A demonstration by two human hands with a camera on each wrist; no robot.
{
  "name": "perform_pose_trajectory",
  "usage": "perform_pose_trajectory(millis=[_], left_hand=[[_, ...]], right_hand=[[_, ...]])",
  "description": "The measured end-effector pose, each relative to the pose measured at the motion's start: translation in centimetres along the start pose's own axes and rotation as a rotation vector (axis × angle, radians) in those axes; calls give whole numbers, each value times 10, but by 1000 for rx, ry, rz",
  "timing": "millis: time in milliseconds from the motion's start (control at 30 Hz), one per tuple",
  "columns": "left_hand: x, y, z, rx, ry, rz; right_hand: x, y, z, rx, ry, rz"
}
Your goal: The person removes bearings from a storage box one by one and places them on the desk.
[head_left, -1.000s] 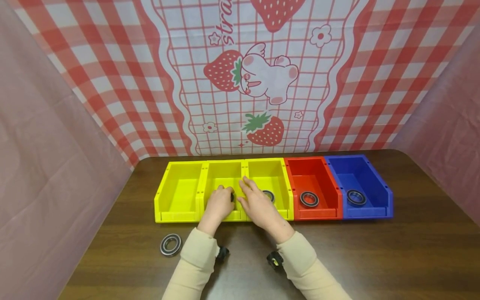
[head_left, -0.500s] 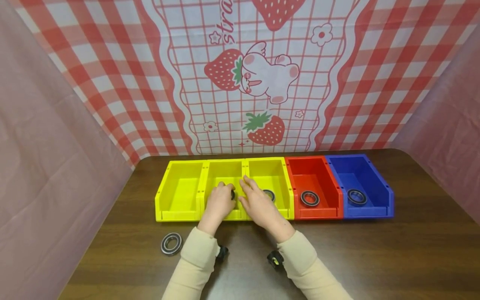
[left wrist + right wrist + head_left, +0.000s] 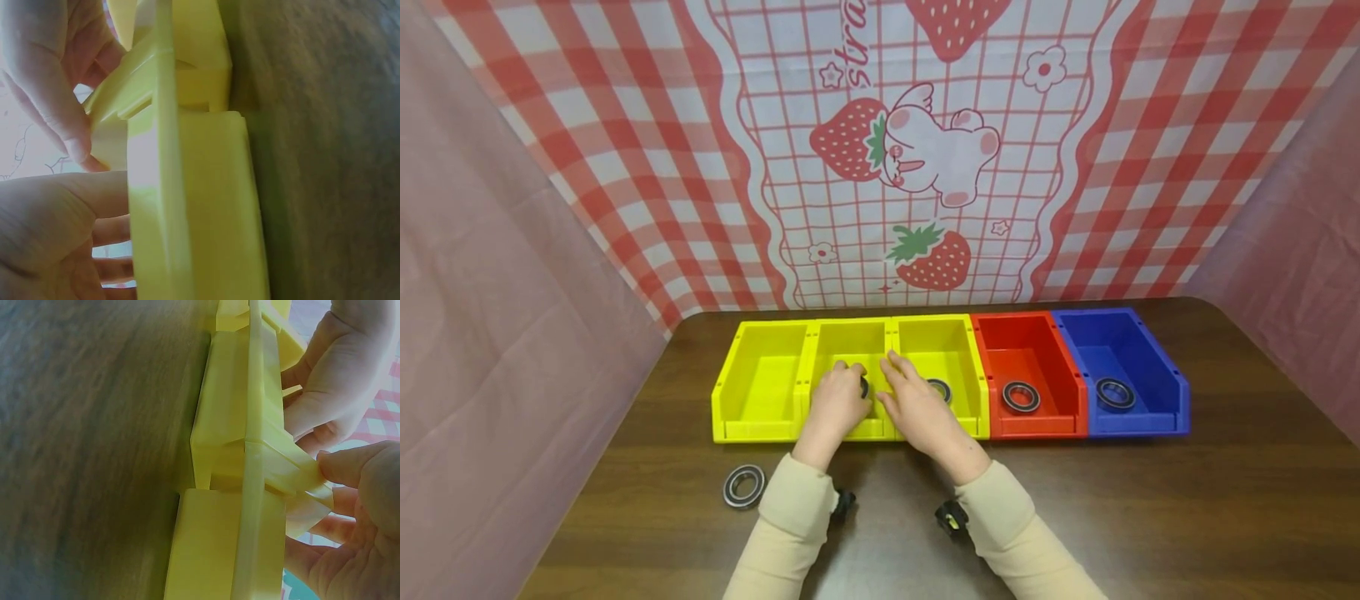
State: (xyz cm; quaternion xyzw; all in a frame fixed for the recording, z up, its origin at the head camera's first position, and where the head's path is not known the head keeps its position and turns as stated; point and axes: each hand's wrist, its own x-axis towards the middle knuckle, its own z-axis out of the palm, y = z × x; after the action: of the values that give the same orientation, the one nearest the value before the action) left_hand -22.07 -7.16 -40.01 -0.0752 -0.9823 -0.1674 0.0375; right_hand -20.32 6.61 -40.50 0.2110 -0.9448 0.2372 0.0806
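My left hand (image 3: pixel 837 403) reaches into the second yellow bin (image 3: pixel 852 335) from the left in the head view. Its curled fingers hold a dark ring-shaped ball bearing (image 3: pixel 865 387), mostly hidden by the hand. My right hand (image 3: pixel 919 410) lies over the divider between that bin and the third yellow bin (image 3: pixel 934 335), its fingers fairly straight. In the right wrist view, the right thumb (image 3: pixel 337 464) touches the divider's sloping edge. Partly behind the right hand, another bearing (image 3: pixel 942 390) lies in the third yellow bin. The bin walls hide the left fingertips in the left wrist view.
A loose bearing (image 3: pixel 744 487) lies on the brown table (image 3: pixel 647 517), left of the left sleeve. The red bin (image 3: pixel 1009 329) and the blue bin (image 3: pixel 1093 323) each hold one bearing. Another yellow bin (image 3: pixel 758 430) ends the row at left. A checked cloth (image 3: pixel 700 167) hangs behind.
The left hand and its bearing have shifted very slightly toward the back of the bin. My right hand has stayed nearly still, and the other bearings keep their places.
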Motion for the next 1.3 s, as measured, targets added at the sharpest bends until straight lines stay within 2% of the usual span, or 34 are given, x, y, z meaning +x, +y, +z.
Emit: perform_pose_trajectory(millis=[400, 933, 1300], left_hand=[[-3, 2, -6, -9, 17, 14], [-9, 4, -17, -32, 24, -8], [-12, 7, -23, -18, 38, 2]], right_hand=[[0, 0, 0, 2, -9, 3], [0, 1, 1, -7, 1, -3], [0, 0, 1, 6, 0, -7]])
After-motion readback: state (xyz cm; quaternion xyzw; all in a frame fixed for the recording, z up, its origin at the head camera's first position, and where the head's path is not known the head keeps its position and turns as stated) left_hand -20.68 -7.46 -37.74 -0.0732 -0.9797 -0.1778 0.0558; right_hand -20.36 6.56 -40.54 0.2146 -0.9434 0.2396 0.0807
